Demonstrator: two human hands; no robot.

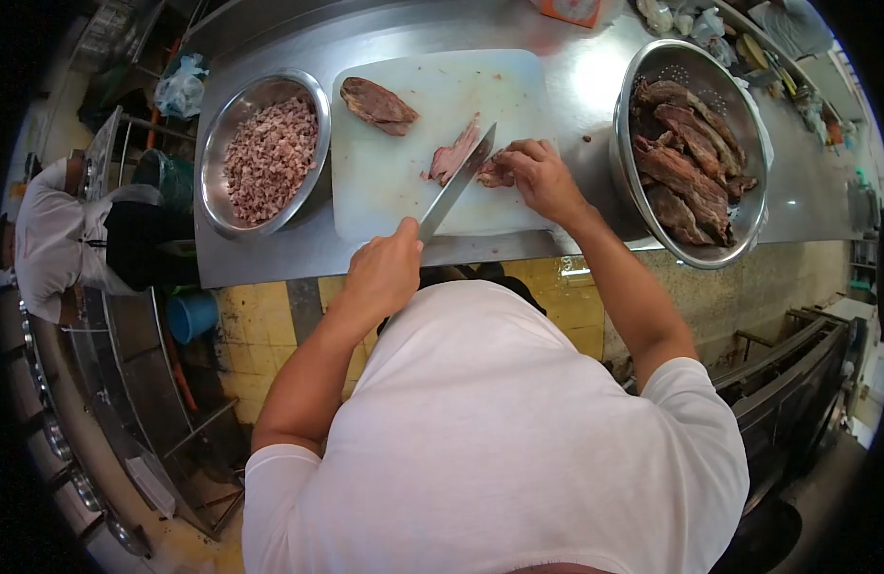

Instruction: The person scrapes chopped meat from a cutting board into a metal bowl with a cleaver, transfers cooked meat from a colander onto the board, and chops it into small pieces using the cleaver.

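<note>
My left hand (383,269) is closed round the handle of a kitchen knife (458,182). The blade slants up and to the right over a white cutting board (394,206), between cut slices of meat (451,159) and the piece of meat (496,172) under my right hand. With bent fingers, my right hand (547,180) grips that piece at the board's right side. A larger browned chunk of meat (379,105) lies at the board's upper left.
Left of the board stands a steel bowl (209,182) of diced meat. On the right, a steel colander (626,158) holds several long cooked meat pieces. An orange-fronted scale (570,10) sits at the steel table's (442,251) back. Another person (64,225) is at the far left.
</note>
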